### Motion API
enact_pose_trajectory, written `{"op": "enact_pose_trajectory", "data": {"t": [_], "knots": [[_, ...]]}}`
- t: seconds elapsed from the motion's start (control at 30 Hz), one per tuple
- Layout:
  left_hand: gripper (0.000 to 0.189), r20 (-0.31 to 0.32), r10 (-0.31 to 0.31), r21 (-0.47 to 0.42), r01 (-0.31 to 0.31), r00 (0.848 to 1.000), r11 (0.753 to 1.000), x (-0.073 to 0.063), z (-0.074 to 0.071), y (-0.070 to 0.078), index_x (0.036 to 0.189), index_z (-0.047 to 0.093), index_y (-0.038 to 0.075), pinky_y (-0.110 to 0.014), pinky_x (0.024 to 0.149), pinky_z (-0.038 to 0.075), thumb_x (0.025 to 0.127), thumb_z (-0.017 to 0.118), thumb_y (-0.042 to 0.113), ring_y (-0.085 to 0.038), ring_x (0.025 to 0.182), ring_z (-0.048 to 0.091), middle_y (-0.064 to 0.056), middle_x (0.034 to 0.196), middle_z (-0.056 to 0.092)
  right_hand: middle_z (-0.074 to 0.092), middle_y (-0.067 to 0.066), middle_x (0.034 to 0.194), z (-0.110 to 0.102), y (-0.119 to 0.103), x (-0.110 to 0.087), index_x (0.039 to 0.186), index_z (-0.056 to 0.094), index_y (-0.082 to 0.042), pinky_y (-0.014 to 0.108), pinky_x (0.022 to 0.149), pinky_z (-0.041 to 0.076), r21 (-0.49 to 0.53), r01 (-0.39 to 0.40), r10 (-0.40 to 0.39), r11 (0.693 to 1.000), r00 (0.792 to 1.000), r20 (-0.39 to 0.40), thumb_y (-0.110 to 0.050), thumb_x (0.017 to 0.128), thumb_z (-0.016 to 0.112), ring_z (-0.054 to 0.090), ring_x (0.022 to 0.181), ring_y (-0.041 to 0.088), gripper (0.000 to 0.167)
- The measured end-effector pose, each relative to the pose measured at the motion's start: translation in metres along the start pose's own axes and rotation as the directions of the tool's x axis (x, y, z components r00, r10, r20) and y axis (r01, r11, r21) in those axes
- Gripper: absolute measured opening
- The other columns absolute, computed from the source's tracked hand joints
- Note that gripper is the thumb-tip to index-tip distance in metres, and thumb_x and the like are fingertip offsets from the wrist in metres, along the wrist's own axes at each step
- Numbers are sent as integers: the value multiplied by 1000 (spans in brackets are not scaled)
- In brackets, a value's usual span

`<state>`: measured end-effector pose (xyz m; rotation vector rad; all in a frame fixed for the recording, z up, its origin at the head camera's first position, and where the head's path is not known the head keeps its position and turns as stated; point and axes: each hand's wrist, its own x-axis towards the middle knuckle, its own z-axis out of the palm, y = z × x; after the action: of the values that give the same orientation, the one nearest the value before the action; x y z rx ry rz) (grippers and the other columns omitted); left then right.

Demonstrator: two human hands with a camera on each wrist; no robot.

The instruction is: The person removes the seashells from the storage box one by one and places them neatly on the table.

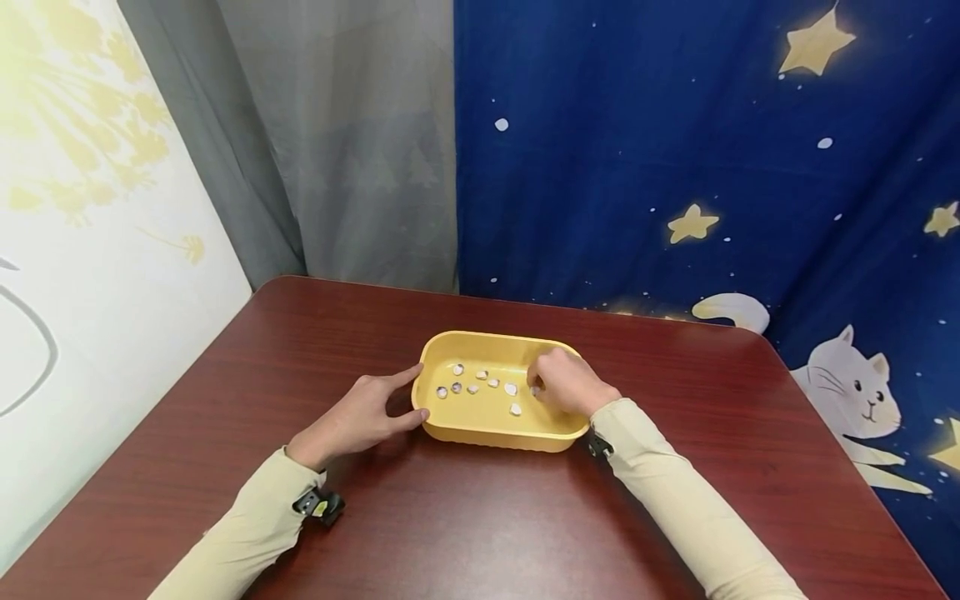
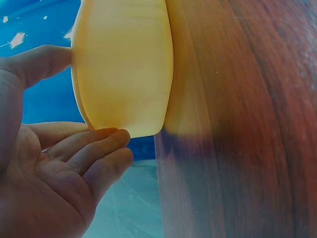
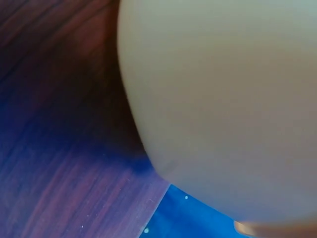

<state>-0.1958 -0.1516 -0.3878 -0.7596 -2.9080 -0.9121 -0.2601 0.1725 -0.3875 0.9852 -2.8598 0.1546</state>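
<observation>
Pieces (image 1: 511, 389) likely light, stiff; pinch edges; left hand (image 1: 362, 417), fingers wide against tub (image 1: 487, 438); right hand (image 1: 566, 381), grip unclear

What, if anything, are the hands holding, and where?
The left hand holds the yellow tub by its left end. Whether the right hand pinches the small piece beside it can't be told.
</observation>
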Motion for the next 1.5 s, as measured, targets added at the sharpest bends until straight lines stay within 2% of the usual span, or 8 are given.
{"op": "enact_pose_trajectory", "data": {"t": [0.3,0.5,0.6,0.77,1.07,1.23,1.4,1.5], "knots": [[75,4,1,-13,-1,1000,1000,0,1,-1,151,44,2,-48,105,50,92,71,40,-23,128,61,-15,146,57,64,-5,71,-7,-1,-4,73,73,-15,27,64,47,32,-31,31,999,999,22,-3,79,71,53,67,13,14],[76,3,-6,-17,6,1000,1000,0,1,-1,151,43,3,-49,105,49,92,71,40,-24,128,60,-15,146,57,74,-4,82,-17,-7,-8,82,78,-15,33,72,56,42,-23,22,999,1000,9,-8,81,75,64,76,13,7],[75,-1,-3,-14,3,1000,1000,0,1,0,151,44,3,-48,105,50,92,71,40,-24,127,62,-15,145,58,75,-5,82,-24,-11,-11,83,78,-15,33,71,56,55,-15,16,998,1000,-14,-9,81,76,66,76,13,6],[75,3,-5,-20,5,1000,1000,0,1,1,151,43,3,-47,102,51,92,71,39,-21,114,64,-16,138,63,74,-6,82,-34,-21,-18,80,76,-16,30,69,53,78,25,-20,997,998,-62,-9,79,77,65,75,13,7],[77,17,-30,-12,30,999,999,-1,-1,-1,152,43,4,-47,101,52,91,71,42,-20,116,64,-14,127,70,76,-6,88,-48,-45,-30,82,78,-18,32,76,56,97,75,-66,992,993,-98,-12,79,80,69,85,13,7],[76,11,-19,-12,19,1000,1000,-1,0,-1,151,43,3,-46,101,52,92,71,41,-20,112,64,-15,132,67,74,-7,86,-52,-54,-32,80,77,-19,29,76,56,95,127,-116,987,986,-116,-12,79,82,68,82,10,8],[75,3,-9,-11,9,1000,1000,-1,1,0,151,44,2,-48,103,51,92,71,39,-21,117,64,-16,139,63,72,-9,83,-56,-63,-35,81,76,-19,28,75,55,87,159,-146,983,980,-135,-12,79,81,66,79,7,9],[75,5,-14,-9,14,1000,1000,-2,2,0,151,44,2,-48,103,51,92,71,40,-22,120,63,-16,137,64,72,-9,84,-56,-69,-37,82,76,-19,28,75,56,103,170,-156,980,978,-136,-12,80,80,67,80,8,8]]}}
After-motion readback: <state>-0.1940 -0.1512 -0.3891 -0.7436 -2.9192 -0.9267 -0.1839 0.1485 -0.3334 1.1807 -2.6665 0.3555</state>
